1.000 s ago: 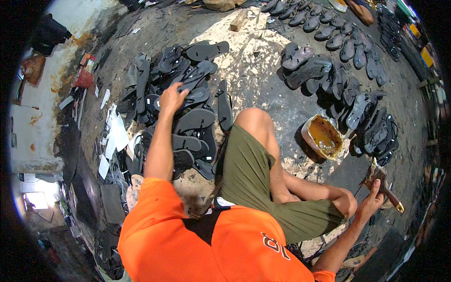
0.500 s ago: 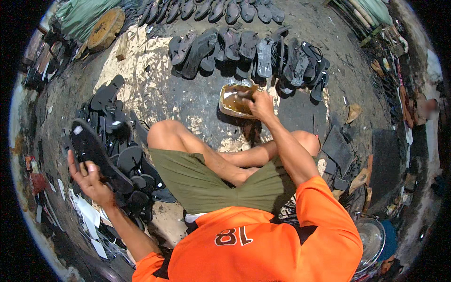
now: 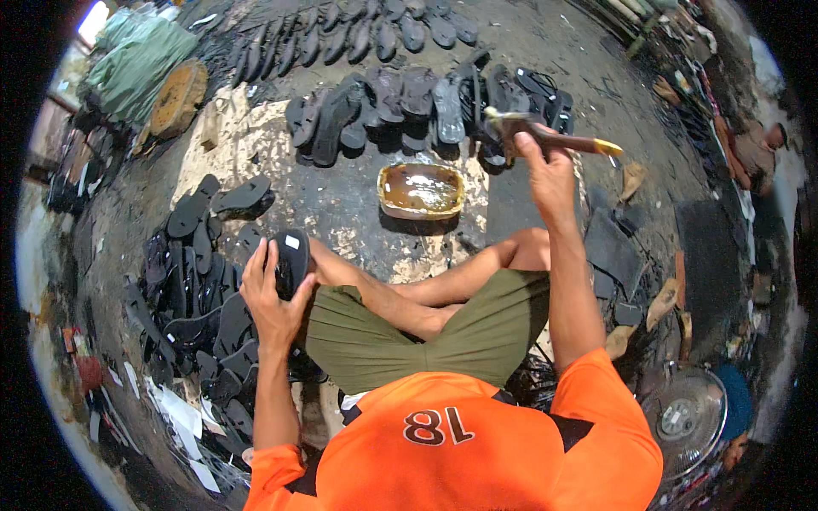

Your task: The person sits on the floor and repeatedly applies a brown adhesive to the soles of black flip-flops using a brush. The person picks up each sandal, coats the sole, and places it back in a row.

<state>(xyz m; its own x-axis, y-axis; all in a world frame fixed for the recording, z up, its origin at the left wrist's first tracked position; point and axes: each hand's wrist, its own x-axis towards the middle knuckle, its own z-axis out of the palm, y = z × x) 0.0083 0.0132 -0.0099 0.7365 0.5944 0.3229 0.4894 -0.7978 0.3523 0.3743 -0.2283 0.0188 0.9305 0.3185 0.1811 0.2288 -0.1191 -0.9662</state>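
My left hand [image 3: 274, 298] is closed around a black sandal [image 3: 293, 254] with a small white patch, held beside my left knee. Part of the sandal is hidden by my fingers. Raised at the right, above my right knee, my right hand [image 3: 550, 166] grips a brush-like tool [image 3: 579, 143] with a brown handle and a yellow tip. Its other end is too blurred to make out. A pale tub [image 3: 383, 204] of shiny brown liquid stands on the floor in front of my crossed legs, apart from both hands.
Black sandals [image 3: 341, 119] stand in rows beyond the tub, and a heap of them [image 3: 200, 298] lies at my left. A fan [image 3: 682, 422] stands near right. Black sheet pieces [image 3: 622, 251] lie on the right. A person [image 3: 754, 157] is at the far right.
My right hand has lifted out of the tub and moved right with the tool. My left hand has come inward from the heap and now grips the sandal near my knee.
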